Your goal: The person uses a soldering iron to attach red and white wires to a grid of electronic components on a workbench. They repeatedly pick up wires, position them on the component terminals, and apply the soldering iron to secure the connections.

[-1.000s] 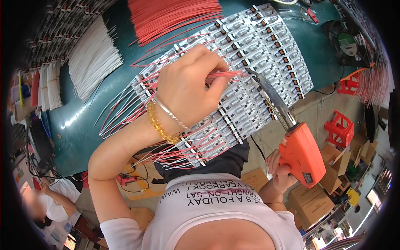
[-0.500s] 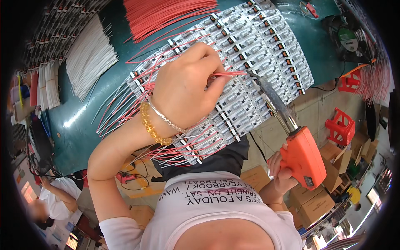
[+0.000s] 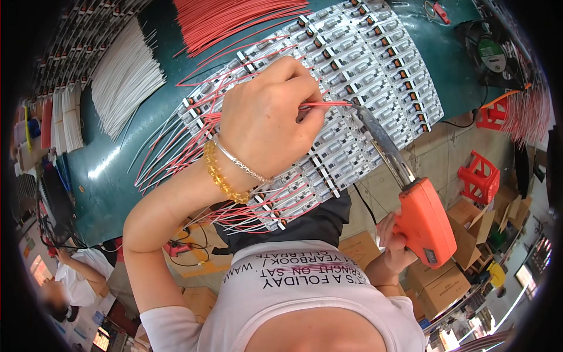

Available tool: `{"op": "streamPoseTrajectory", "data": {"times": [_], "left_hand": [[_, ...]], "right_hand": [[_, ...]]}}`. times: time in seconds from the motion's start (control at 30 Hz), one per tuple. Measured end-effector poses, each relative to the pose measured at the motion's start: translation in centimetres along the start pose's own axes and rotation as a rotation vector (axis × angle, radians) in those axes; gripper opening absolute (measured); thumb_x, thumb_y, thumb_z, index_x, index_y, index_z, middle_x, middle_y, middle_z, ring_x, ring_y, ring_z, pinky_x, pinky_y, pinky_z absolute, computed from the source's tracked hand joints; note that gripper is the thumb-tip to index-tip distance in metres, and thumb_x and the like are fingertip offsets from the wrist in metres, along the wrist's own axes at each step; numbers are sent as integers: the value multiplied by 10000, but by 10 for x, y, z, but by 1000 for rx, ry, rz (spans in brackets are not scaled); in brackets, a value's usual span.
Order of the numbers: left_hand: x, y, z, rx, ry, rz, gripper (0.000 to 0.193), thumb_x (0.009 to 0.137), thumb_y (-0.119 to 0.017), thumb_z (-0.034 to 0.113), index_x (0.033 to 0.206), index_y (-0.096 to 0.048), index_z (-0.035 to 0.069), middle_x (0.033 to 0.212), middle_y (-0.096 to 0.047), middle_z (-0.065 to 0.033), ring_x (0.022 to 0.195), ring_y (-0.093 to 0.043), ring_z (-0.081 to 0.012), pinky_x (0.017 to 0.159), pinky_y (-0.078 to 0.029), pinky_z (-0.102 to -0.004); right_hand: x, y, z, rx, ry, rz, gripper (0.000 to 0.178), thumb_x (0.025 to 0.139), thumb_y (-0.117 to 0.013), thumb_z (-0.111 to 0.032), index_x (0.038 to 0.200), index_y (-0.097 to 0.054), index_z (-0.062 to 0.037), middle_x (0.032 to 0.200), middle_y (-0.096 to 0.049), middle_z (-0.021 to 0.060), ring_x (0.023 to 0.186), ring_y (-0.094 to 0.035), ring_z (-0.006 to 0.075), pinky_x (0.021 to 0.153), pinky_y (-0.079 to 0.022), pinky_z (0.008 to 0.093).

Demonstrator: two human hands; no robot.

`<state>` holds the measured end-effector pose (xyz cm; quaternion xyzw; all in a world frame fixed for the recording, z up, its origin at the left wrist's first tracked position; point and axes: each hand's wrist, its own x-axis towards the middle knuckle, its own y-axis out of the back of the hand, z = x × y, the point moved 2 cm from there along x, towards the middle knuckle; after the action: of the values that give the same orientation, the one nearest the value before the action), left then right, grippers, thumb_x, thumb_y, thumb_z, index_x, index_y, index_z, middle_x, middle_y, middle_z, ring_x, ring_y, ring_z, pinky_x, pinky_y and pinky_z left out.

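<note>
My left hand (image 3: 272, 111) is closed in a pinch on several thin red wires (image 3: 325, 104) above a panel of small circuit boards (image 3: 334, 146). Their free ends point right and meet the dark tip of an orange soldering gun (image 3: 427, 220); whether they touch a board there is too small to tell. Around the gun's handle my right hand (image 3: 397, 245) is wrapped, beyond the panel's lower right edge. Red and white wires (image 3: 167, 158) stick out from the boards on the left side, some passing under my left wrist.
Bundles of red wire (image 3: 234, 20) and white wire (image 3: 124, 82) lie on the green table (image 3: 102, 202). At the far right stands a black fan (image 3: 489, 56). A red stool (image 3: 478, 178) and cardboard boxes (image 3: 443, 287) are on the floor. Another person (image 3: 85, 273) sits at lower left.
My left hand has shifted slightly right with the red wires still pinched. The soldering gun in my right hand has moved a little to the left.
</note>
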<state>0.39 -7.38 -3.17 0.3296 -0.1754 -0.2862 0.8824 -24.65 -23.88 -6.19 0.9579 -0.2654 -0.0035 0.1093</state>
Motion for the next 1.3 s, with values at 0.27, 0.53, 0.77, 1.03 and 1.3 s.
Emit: {"op": "streamPoseTrajectory", "data": {"times": [0.27, 0.53, 0.77, 1.03, 1.3], "left_hand": [[-1, 1, 1, 9, -14, 10, 96, 740, -685, 54, 768, -612, -3, 814, -595, -82, 709, -609, -212, 585, -479, -283], [-4, 5, 2, -113, 20, 29, 100, 760, -670, 9, 796, -577, 2, 861, -597, -88, 709, -559, -235, 605, -458, -319], [-13, -10, 16, 160, -251, 201, 134, 712, -705, 49, 740, -575, 62, 895, -612, -51, 891, -522, -252, 791, -379, -375], [-11, -15, 14, 197, -199, 136, 137, 714, -716, 72, 727, -580, 62, 888, -615, -47, 863, -527, -250, 774, -369, -363], [-7, -11, 15, 177, -204, 93, 134, 707, -718, 77, 709, -586, 53, 875, -617, -49, 844, -529, -249, 755, -391, -358]], "right_hand": [[10, -10, -7, 93, 23, -7, 716, 850, -621, -467, 1217, -424, 115, 497, -414, -34, 360, -378, 70, 385, -345, 224], [17, -14, -21, 177, -11, -18, 706, 855, -609, -475, 1225, -434, 100, 483, -412, -35, 363, -380, 71, 392, -361, 228], [12, -12, -26, 192, -46, 4, 717, 843, -612, -494, 1216, -442, 94, 475, -409, -43, 363, -383, 72, 402, -382, 229], [4, -4, -12, 131, -33, -23, 704, 838, -615, -508, 1185, -456, 83, 481, -406, -45, 368, -399, 72, 400, -362, 227], [-7, 1, -5, 46, -66, 37, 644, 832, -643, -471, 1143, -459, 63, 567, -439, -13, 438, -424, 89, 455, -374, 244]]}}
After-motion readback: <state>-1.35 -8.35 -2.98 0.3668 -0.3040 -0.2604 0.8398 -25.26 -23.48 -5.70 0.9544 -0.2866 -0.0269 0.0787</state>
